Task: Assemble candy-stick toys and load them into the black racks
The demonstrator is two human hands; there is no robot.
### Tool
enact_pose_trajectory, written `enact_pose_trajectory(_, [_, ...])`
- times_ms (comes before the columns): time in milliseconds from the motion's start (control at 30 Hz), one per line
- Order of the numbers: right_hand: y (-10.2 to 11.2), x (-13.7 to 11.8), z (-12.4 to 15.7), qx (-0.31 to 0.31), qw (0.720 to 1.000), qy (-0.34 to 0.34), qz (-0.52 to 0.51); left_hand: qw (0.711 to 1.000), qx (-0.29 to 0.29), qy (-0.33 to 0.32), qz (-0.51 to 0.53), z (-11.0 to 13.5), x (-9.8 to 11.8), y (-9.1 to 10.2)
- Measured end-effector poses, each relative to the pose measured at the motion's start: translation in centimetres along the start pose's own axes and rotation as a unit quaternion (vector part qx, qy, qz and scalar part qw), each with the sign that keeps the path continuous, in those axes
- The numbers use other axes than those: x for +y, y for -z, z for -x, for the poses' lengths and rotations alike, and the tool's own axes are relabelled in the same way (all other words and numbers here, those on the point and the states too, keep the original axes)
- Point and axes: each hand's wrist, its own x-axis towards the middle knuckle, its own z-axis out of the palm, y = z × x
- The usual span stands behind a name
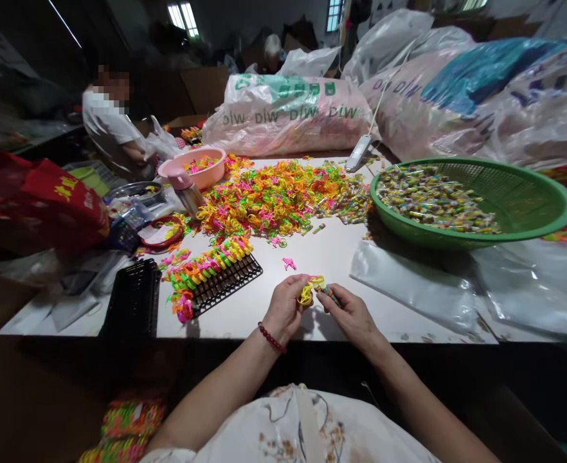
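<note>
My left hand (286,307) pinches one small yellow plastic ring toy (307,292) in closed fingers above the near edge of the white desk (322,257). My right hand (348,312) grips one small multicoloured wrapped piece (329,294), touching the ring. One pink plastic piece (289,263) lies just beyond. One black grid rack (225,280) carries a row of assembled rings; one green mesh basket (529,193) sits right.

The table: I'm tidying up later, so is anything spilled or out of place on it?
Yes. A loose pink piece lies alone, apart from the colourful pile. Small wrapped bits are strewn outside the green basket. The left hand holds a yellow ring.
</note>
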Motion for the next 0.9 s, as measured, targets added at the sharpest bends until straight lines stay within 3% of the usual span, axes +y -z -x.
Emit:
enact_pose_trajectory(133, [-0.5,-0.1,0.4,-0.013,1.0,-0.009,-0.026,1.0,-0.002,-0.007,0.001,0.3,-0.2,0.1])
enact_pose_trajectory(333, [-1.2,0.3,0.7,-0.057,0.977,-0.123,-0.166,0.995,-0.022,-0.077,-0.051,0.5,-0.8,0.6])
enact_pose_trajectory(600, [-1.7,-0.1,0.8,-0.066,0.961,-0.148,-0.225,0.989,-0.03,-0.096,-0.11,0.4,-1.3,1.3])
enact_pose_trajectory(733, [-1.8,0.0,0.8,-0.047,0.955,-0.159,-0.246,0.985,-0.043,-0.093,-0.138,0.0,-1.2,1.6])
enact_pose_trajectory(900, [-2.1,-0.4,1.8,0.039,0.981,-0.12,-0.145,0.974,0.026,-0.104,-0.199,0.1,-1.3,1.4])
